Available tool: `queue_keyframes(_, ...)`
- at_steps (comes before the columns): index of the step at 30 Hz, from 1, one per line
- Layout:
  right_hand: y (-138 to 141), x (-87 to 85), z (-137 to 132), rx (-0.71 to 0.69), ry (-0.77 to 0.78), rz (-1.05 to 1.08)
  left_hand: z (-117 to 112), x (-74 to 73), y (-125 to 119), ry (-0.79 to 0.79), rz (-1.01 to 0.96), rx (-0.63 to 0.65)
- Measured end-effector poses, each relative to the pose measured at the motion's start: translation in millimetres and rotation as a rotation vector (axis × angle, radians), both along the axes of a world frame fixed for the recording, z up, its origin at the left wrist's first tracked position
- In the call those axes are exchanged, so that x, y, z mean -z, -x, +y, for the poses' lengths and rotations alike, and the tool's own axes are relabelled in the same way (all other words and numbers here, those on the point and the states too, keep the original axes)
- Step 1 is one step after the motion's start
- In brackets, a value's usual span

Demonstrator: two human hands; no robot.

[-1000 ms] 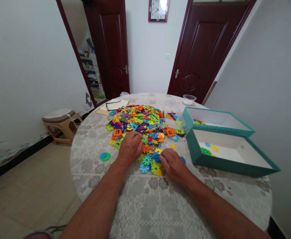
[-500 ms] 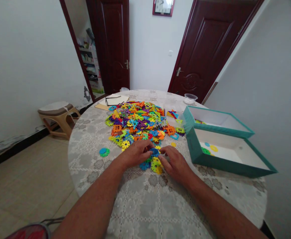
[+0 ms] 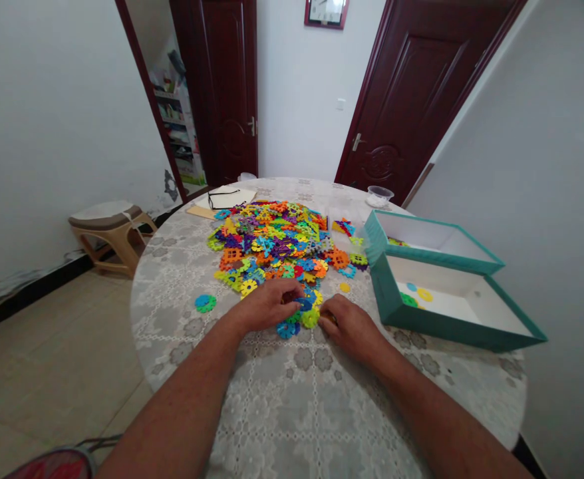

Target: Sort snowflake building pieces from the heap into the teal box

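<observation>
My left hand [image 3: 271,307] is closed at the near edge of a heap of colourful plastic interlocking pieces [image 3: 277,239], with a dark blue notched disc [image 3: 304,304] pinched at its fingertips. To its right, my right hand [image 3: 350,327] has its fingers curled together; a bit of yellow shows between them, mostly hidden. Between the hands lie a yellow-green notched disc [image 3: 310,319] and, further left, a light blue one [image 3: 286,330]. Blue and green discs [image 3: 205,303] lie together on the cloth left of my left hand.
Two teal-edged box halves [image 3: 459,336] stand at the right, the nearer holding a few discs. Glasses [image 3: 223,198] rest on paper at the far left of the round table [image 3: 272,412]. A clear bowl [image 3: 380,195] sits at the back. A stool [image 3: 110,233] stands left.
My right hand's fingers have drawn closed, and the yellow disc beneath the yellow-green one has left its place. My left hand stays at the blue disc. The view has shifted slightly.
</observation>
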State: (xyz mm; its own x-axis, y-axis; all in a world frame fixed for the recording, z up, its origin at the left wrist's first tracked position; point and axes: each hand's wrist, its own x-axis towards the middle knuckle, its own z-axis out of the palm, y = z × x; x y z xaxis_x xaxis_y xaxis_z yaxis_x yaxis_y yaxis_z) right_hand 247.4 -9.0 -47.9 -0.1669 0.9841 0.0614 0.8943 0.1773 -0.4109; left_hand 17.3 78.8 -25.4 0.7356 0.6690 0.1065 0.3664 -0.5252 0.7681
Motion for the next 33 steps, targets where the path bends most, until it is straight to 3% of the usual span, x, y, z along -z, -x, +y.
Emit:
queue_keyframes(8, -26, -1.1, 4, 0.013, -0.105, 0.065, -3, 5.1, -3, 0.003, 0.151, 0.1)
queue_keyframes(14, -56, -14.1, -4, 0.052, -0.017, -0.107, -7, 0.5, -6, -0.022, 0.211, 0.127)
queue_keyframes(20, -46, -13.4, -20, 0.12, 0.139, -0.306, -9, 1.1, -9, -0.068, 0.213, 0.123)
queue_keyframes(33, -47, 0.6, -11, 0.157, 0.059, -0.257, -10, 0.0, -10, -0.062, 0.149, 0.096)
